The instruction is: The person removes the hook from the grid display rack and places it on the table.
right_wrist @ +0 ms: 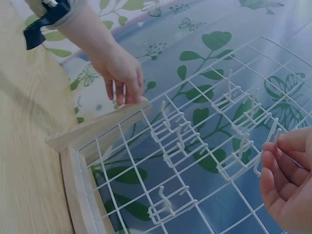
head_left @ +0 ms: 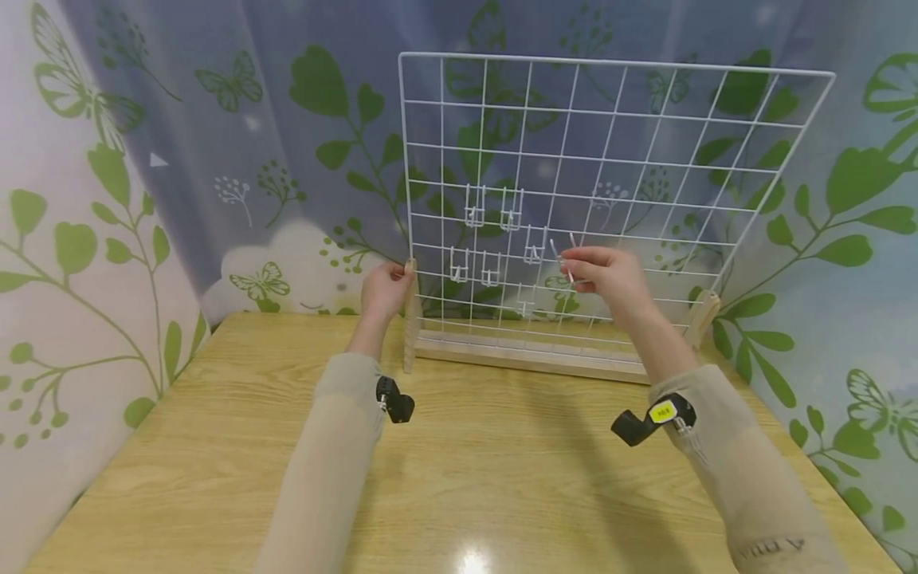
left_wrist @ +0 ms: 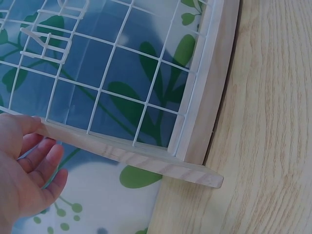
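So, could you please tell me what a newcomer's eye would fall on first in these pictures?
Probably the white wire grid, standing at the back of the table with hooks clustered on its left half. Next might come the right hand, pinching a loose hook in front of the grid, then the leafy backdrop behind.

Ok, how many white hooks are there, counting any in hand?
7. On the wire grid: an upper pair, one hook lower to their right, a lower pair to its left, and one lowest. The seventh is pinched in the right hand, which could hide more.
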A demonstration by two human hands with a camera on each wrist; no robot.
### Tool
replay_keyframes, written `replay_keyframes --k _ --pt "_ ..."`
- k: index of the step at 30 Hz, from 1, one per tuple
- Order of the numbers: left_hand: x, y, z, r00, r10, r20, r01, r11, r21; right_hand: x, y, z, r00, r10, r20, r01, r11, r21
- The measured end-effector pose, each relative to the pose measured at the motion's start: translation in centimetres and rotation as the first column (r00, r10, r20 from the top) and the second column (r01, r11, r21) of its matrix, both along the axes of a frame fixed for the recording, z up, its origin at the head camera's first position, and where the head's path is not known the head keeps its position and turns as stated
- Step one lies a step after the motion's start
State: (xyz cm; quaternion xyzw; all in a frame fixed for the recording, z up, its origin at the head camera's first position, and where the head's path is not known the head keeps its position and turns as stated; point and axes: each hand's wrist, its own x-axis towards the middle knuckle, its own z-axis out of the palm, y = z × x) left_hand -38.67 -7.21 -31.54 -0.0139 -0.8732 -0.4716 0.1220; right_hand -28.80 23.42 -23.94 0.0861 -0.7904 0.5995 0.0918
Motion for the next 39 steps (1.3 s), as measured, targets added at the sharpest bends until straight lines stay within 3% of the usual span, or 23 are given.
replay_keyframes --k 14,22,31,39 --pt "0.1 -0.2 -0.2 1.000 -0.002 0.018 0.002 1.000 -0.018 1.8 0.3 -3.2 0.997 0.062 0.044 -0.066 0.993 0.096" --pt "0.2 -0.2 -0.1 0.999 -0.008 0.034 0.009 1.000 -0.030 2.1 0.1 -5.1 0.993 0.112 0.034 -0.117 0.973 0.201" --pt "0.3 -0.1 -0.1 1.000 -0.013 0.026 0.014 0.999 -0.037 2.4 -0.9 -7.9 0.977 0.180 0.114 -0.203 0.947 0.250" --pt "0.1 0.0 0.0 1.000 -0.006 0.004 0.006 0.999 -0.038 1.8 -1.7 -10.4 0.991 0.133 0.015 -0.130 0.923 0.362"
